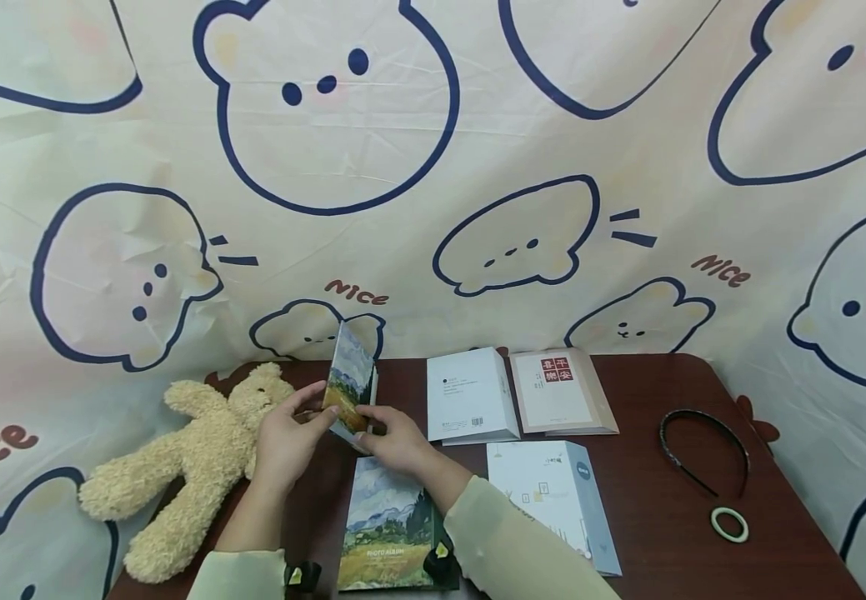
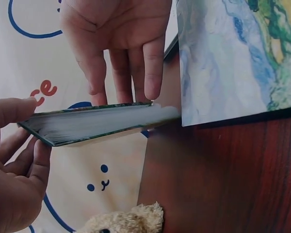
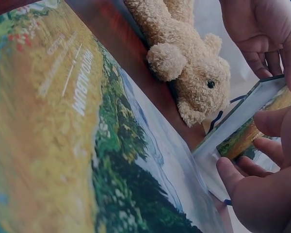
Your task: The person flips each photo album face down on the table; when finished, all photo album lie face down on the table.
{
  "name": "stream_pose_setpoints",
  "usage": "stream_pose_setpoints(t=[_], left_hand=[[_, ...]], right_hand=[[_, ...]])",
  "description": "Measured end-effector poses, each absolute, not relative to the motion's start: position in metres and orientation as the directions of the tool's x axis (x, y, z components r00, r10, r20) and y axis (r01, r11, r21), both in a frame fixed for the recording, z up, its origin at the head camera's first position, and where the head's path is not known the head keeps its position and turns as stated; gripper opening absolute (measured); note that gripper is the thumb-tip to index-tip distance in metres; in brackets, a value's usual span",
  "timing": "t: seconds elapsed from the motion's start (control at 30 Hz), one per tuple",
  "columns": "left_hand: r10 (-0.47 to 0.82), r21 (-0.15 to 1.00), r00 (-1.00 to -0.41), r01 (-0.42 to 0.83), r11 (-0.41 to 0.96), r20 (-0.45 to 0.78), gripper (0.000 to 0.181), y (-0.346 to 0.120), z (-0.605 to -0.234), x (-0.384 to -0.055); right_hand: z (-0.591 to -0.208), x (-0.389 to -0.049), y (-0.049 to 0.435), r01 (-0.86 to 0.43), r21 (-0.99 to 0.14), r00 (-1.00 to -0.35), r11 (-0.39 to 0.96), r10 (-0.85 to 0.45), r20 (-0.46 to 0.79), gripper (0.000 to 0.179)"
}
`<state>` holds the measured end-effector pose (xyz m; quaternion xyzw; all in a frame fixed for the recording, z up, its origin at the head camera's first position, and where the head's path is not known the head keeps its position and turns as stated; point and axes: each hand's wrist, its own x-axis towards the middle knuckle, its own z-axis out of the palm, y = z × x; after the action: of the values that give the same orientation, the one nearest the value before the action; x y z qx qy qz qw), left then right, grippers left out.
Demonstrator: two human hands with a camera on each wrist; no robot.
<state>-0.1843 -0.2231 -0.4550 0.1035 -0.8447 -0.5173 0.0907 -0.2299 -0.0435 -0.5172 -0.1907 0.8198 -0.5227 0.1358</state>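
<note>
My left hand (image 1: 287, 437) grips the left edge of a small photo album (image 1: 348, 375), tilted upright above the table, its cover a painted field under a blue sky. In the left wrist view, thumb and fingers of the left hand (image 2: 17, 160) pinch its spine edge, and the white page block shows side-on. The right hand (image 1: 395, 442) reaches in from the right. Its fairly straight fingers (image 3: 271, 153) lie at the painted cover in the right wrist view. Below both hands lies a larger photo album (image 1: 383, 533) with a similar landscape cover.
A plush bear (image 1: 203, 467) lies at the left. Right of the hands are a white album (image 1: 470, 396), a cream one with red print (image 1: 556, 392) and a pale blue one (image 1: 545, 487). A black headband (image 1: 703, 412) and a pale green ring (image 1: 728, 537) lie at the right.
</note>
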Motion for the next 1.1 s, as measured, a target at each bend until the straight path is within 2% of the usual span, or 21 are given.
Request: stream_pose_setpoints(t=[0.47,1.1], left_hand=[[-0.231,0.85,-0.969,-0.045,0.525,0.092,0.043,-0.2202,-0.4486,-0.1858],[-0.217,0.897,-0.973,-0.03,0.442,0.075,0.044,-0.218,-0.4539,-0.1875]], right_hand=[[-0.5165,-0.2277,-0.0448,-0.108,-0.96,-0.884,0.26,-0.466,-0.027,0.049],[-0.5133,-0.2316,-0.0415,-0.048,-0.985,-0.891,0.165,-0.453,-0.033,0.046]])
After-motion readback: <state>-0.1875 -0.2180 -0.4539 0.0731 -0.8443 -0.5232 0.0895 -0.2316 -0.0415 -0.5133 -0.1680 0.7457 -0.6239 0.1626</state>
